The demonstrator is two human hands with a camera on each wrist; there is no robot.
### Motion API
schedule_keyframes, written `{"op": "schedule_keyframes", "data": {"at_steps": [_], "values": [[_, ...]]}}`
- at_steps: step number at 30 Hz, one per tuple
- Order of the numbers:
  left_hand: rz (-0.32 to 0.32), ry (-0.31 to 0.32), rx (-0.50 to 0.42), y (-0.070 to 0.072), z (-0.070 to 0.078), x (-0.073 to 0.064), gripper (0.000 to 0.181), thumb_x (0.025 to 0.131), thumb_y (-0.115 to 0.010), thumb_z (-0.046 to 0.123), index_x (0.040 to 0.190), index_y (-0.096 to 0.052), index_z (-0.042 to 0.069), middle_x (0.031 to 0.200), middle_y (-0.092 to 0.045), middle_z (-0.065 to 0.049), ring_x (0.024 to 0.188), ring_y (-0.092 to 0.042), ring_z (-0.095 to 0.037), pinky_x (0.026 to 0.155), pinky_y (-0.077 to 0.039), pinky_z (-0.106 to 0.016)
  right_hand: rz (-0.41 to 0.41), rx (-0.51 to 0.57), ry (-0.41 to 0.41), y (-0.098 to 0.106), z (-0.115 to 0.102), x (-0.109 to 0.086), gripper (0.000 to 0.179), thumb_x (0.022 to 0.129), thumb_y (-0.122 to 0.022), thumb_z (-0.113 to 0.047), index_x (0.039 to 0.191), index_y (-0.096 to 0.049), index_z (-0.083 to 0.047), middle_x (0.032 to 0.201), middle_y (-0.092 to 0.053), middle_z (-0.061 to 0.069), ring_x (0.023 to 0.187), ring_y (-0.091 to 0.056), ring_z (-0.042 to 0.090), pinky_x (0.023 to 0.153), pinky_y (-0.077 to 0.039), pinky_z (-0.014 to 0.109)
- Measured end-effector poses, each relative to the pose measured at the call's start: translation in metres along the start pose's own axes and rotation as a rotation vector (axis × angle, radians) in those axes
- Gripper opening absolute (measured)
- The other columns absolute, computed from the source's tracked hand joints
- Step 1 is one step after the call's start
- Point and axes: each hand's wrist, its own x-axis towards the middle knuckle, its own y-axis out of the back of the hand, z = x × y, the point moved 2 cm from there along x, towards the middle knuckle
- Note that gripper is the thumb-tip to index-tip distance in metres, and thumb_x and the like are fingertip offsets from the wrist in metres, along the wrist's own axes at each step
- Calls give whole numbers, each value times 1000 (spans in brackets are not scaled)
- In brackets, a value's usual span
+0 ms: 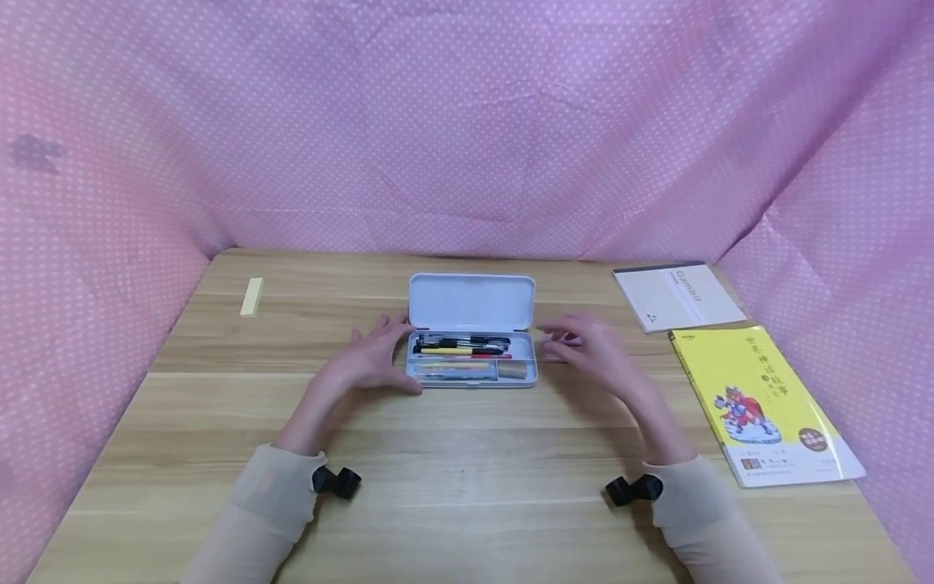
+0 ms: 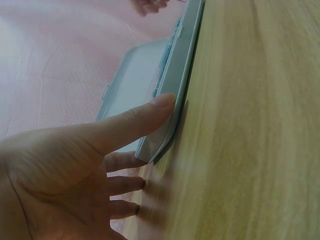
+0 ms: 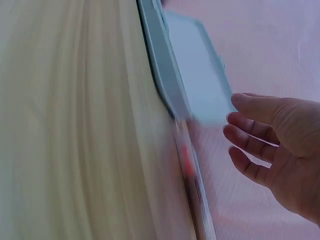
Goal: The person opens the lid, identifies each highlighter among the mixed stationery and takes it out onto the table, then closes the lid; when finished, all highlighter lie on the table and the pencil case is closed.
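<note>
A pale blue pencil case (image 1: 471, 385) lies on the table with its lid (image 1: 471, 302) raised at the back. Black-capped pens (image 1: 467, 341), a yellow and black pen (image 1: 452, 351) and a small tan block (image 1: 512, 370) lie in its compartments. My left hand (image 1: 368, 357) grips the case's left end; in the left wrist view its thumb (image 2: 162, 101) presses the front wall. Just off the right end hovers my right hand (image 1: 591, 353), fingers loosely bent. Nothing clearly shows between these fingers (image 3: 250, 145) in the right wrist view.
A yellow book (image 1: 751, 405) and a beige notebook (image 1: 679, 296) lie on the right of the wooden table (image 1: 452, 487). A pale yellow strip (image 1: 251, 297) is at the back left. Pink dotted cloth (image 1: 467, 130) hangs behind. The right wrist view has a blurred red-marked thing (image 3: 187, 160).
</note>
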Motion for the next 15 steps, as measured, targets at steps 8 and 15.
{"op": "schedule_keyframes", "data": {"at_steps": [8,15], "values": [[0,10,11,1,-1,0,105,75,-89,42,158,-35,9,173,-9,-21,159,0,-50,119,4,-81,-89,96,75,-28,-34,21,40,93,-75,-11,133,-68,-8,124,-73,13,106,-70,25,94,-61,46],[-8,7,7,0,0,2,105,75,-89,43,158,-35,9,173,-10,-21,159,0,-50,119,4,-81,-163,117,144,-49,-52,28,45,92,-76,-11,136,-66,-10,125,-72,11,106,-70,23,94,-61,45]]}}
